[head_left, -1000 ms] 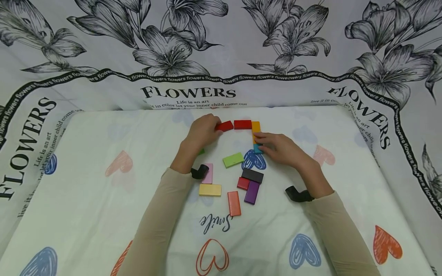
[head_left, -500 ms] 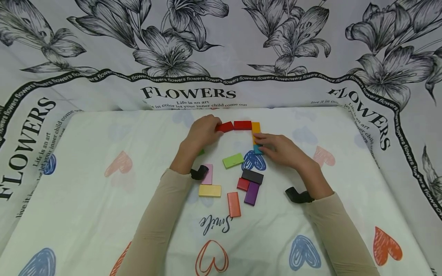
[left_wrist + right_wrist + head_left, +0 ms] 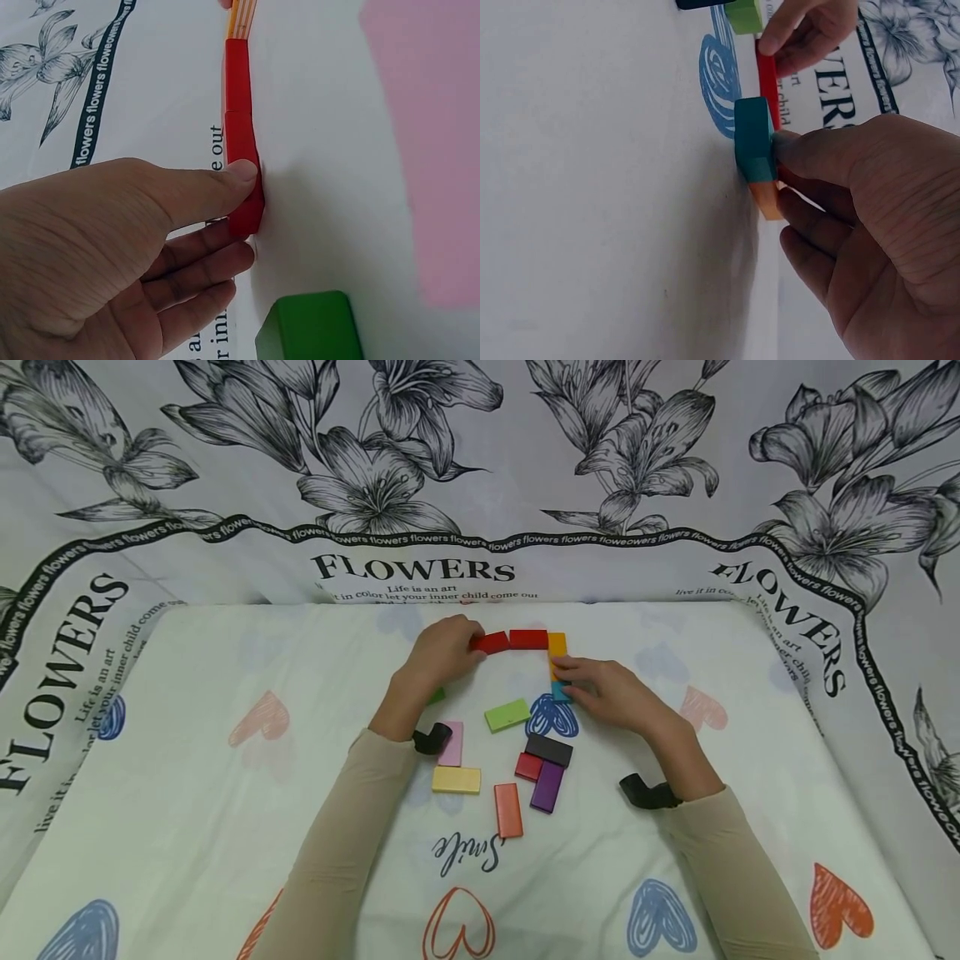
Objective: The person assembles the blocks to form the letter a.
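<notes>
Several small coloured blocks lie on a white cloth. At the back, my left hand point(image 3: 444, 647) pinches the end of a red block point(image 3: 495, 643), thumb on one side and fingers on the other. A second red block point(image 3: 528, 639) meets its right end. An orange block point(image 3: 557, 642) runs toward me from there, with a teal block point(image 3: 560, 692) at its near end. My right hand point(image 3: 607, 689) holds the teal block from the right, thumb against it and fingers by the orange one, the fingertips partly hidden in the right wrist view.
In front lie a lime block point(image 3: 507, 715), a black block point(image 3: 549, 749), a short red block point(image 3: 528, 767), a purple block point(image 3: 547, 787), a coral block point(image 3: 507, 810), a yellow block point(image 3: 456, 780) and a pink block point(image 3: 452, 743). A green block point(image 3: 311, 330) stands near my left hand.
The whole head view shifts slightly downward. Both hands stay at the same blocks, and the blocks keep their arrangement.
</notes>
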`<state>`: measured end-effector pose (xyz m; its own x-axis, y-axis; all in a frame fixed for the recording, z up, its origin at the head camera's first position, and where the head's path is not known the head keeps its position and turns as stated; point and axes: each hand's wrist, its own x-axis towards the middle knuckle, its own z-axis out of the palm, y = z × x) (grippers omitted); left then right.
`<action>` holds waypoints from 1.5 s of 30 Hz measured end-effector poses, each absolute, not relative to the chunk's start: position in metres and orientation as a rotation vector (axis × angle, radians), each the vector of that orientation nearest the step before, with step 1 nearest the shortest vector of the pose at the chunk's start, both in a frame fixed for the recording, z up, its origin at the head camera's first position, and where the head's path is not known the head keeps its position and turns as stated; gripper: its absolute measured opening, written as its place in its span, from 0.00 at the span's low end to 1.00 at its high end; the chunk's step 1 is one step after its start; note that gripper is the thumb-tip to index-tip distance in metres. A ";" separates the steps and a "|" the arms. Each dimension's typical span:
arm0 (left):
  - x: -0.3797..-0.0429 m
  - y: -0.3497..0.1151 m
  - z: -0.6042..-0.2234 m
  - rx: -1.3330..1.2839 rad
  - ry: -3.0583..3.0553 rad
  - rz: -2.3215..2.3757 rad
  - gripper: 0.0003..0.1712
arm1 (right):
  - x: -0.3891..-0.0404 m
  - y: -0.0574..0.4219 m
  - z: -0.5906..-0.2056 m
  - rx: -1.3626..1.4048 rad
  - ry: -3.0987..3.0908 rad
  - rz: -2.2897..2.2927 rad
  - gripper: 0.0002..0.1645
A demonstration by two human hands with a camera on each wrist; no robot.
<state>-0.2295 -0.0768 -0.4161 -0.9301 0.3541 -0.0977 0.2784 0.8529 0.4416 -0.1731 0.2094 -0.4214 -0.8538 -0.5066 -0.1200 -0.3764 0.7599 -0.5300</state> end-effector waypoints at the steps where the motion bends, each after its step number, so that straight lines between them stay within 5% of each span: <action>1: -0.229 -0.077 -0.417 0.495 2.855 0.638 0.19 | -0.173 0.209 -0.421 -0.693 2.701 -0.734 0.26; 19: -0.228 -0.079 -0.417 0.508 2.889 0.634 0.20 | -0.173 0.207 -0.420 -0.708 2.709 -0.713 0.26; 27: -0.222 -0.080 -0.410 0.500 2.900 0.594 0.30 | -0.174 0.208 -0.421 -0.710 2.710 -0.706 0.26; 45: -0.177 -0.079 -0.395 0.536 2.882 0.642 0.30 | -0.175 0.212 -0.422 -0.723 2.695 -0.732 0.26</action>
<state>-0.1773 -0.0790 -0.3947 -0.9266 0.3715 -0.0584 0.3117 0.8455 0.4336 -0.1752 0.2116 -0.4219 -0.8435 -0.5252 -0.1126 -0.3959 0.7497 -0.5303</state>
